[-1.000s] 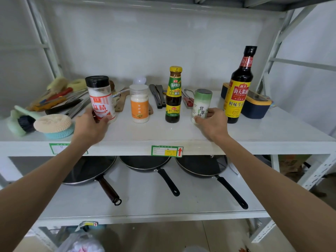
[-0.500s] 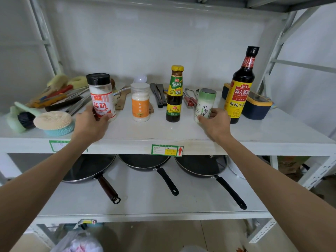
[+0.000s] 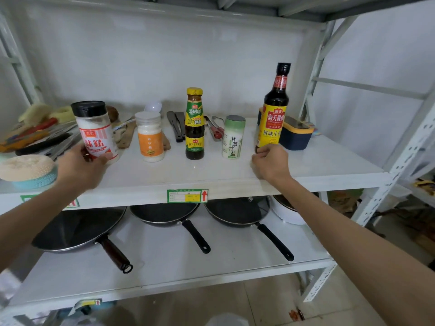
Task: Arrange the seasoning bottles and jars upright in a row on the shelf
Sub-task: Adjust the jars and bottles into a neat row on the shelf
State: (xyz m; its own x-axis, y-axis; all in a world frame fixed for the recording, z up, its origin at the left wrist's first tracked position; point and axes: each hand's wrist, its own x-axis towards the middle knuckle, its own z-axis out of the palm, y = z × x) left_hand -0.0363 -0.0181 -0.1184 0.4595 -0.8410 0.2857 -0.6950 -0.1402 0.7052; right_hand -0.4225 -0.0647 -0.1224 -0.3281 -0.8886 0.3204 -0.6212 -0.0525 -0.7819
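Five seasoning containers stand upright in a row on the white shelf [image 3: 306,165]. My left hand [image 3: 81,167] grips the base of the black-lidded MSG jar [image 3: 95,130] at the left end. To its right come the orange-labelled sugar jar [image 3: 150,137], the yellow-capped oyster sauce bottle [image 3: 194,124], the pale green salt jar [image 3: 233,137] and the tall soy sauce bottle [image 3: 274,109]. My right hand [image 3: 271,162] has its fingers curled against the soy sauce bottle's base. Whether they grip it is unclear.
Behind the row lie black tongs [image 3: 177,128], red-tipped tongs [image 3: 215,128] and wooden spatulas [image 3: 127,137]. Brushes and a sponge scrubber [image 3: 27,167] crowd the left end. A navy and yellow box [image 3: 296,135] sits behind the soy sauce. Three pans [image 3: 164,212] rest on the lower shelf.
My right hand let go of the green salt jar and moved right to the base of the soy sauce bottle. My left hand stays on the MSG jar.
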